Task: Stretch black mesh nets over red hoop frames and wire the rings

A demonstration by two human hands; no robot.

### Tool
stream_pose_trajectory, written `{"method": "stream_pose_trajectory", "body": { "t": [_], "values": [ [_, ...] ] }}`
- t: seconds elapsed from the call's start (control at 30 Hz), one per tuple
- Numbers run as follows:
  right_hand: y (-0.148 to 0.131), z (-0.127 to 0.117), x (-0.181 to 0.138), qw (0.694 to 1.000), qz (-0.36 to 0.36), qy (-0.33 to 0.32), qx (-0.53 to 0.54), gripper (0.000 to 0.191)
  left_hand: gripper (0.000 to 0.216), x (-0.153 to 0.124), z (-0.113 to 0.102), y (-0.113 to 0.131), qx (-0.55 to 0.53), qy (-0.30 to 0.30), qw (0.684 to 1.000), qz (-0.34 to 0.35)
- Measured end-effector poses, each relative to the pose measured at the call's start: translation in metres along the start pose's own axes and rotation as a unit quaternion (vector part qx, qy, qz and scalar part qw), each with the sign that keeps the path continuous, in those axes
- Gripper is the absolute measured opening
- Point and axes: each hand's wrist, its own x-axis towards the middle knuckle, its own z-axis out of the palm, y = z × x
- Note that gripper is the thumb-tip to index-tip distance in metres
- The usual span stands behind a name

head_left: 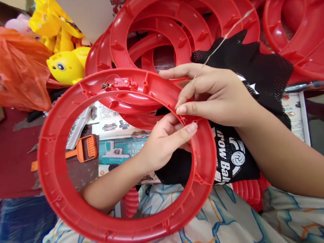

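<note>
One red ring (53,170) fills the middle of the view, held flat-on to the camera over the person's lap. Being round, it has no long axis; its ribbed, hollow side faces up, with a small bracket (120,83) and fine wires at the top of the rim. It is hard, glossy plastic with moulded pegs and ribs.

The left hand (167,143) comes up through the hole and clamps the ring's right rim, thumb on top and fingers (162,127) curled behind. The right hand (220,93) lies just above it, on the same stretch of rim: index finger stretched leftward, thumb and middle finger drawn together at the inner edge. A thin pale thread (228,34) runs up from that hand.

Behind lie a black mesh bag (268,68) with white lettering, a stack of rings (172,12) and a yellow toy (66,65).
</note>
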Motion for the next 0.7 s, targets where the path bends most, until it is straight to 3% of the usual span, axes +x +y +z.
{"method": "stream_pose_trajectory", "body": {
  "t": [0.2, 0.37, 0.7],
  "values": [
    [0.001, 0.005, 0.001, 0.999, 0.023, -0.009, -0.025, 0.004, 0.009, 0.001, 0.012, 0.004, 0.079, 0.079, 0.992, 0.054],
    [0.001, 0.006, 0.001, 1.0, 0.011, -0.005, -0.023, 0.003, 0.009, 0.001, 0.009, 0.012, 0.09, 0.014, 0.996, -0.017],
    [0.003, 0.005, 0.001, 0.998, 0.034, -0.046, 0.019, 0.011, 0.019, -0.004, -0.004, 0.012, 0.022, -0.035, 0.999, -0.035]
  ]
}}
